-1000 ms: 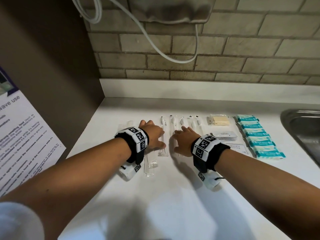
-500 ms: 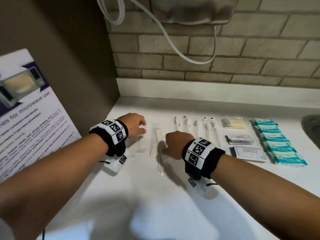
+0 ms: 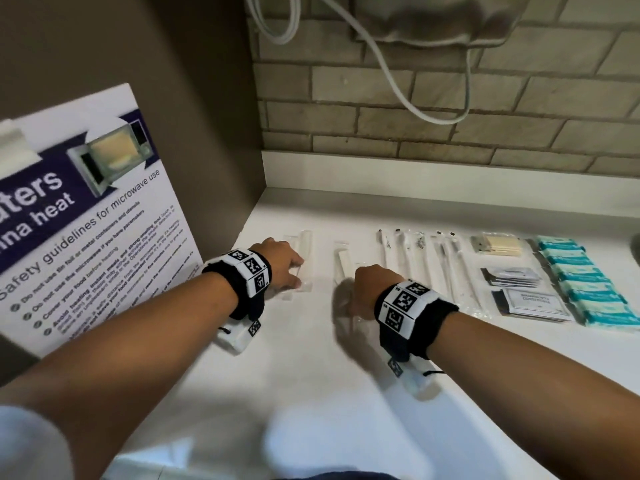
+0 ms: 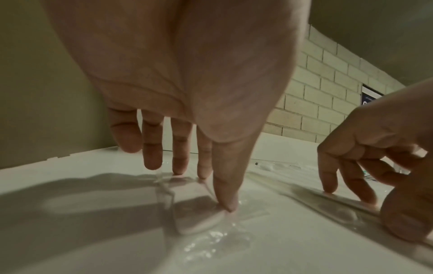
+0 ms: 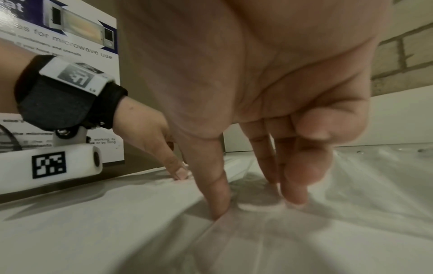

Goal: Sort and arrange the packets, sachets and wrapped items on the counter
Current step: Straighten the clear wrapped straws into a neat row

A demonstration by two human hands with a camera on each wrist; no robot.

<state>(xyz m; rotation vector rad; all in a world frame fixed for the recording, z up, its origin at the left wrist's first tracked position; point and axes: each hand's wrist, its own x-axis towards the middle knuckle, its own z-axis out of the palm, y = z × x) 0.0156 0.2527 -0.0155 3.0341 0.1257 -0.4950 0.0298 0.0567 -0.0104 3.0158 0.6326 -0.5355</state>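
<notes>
Two clear-wrapped white sticks lie side by side at the left of the counter. My left hand (image 3: 299,271) presses straight fingers and thumb down on the left wrapped stick (image 3: 306,251), whose white end (image 4: 199,222) shows under my thumb. My right hand (image 3: 360,292) has bent fingers; thumb and fingertips (image 5: 295,200) pinch the right wrapped stick (image 3: 341,263) against the counter. To the right lie, in rows, several long wrapped utensils (image 3: 415,265), a toothpick packet (image 3: 495,245), dark sachets (image 3: 509,277), white packets (image 3: 533,301) and teal packets (image 3: 585,282).
A microwave safety poster (image 3: 86,220) leans on the brown side wall at the left. A brick wall (image 3: 415,98) with a white upstand runs along the back, with a hanging cable (image 3: 391,74) above. A sink edge (image 3: 636,244) shows at the far right.
Both hands have slid left along the counter, each with its wrapped stick. The left hand has drawn apart from the right, and the right hand's fingers have bent from flat.
</notes>
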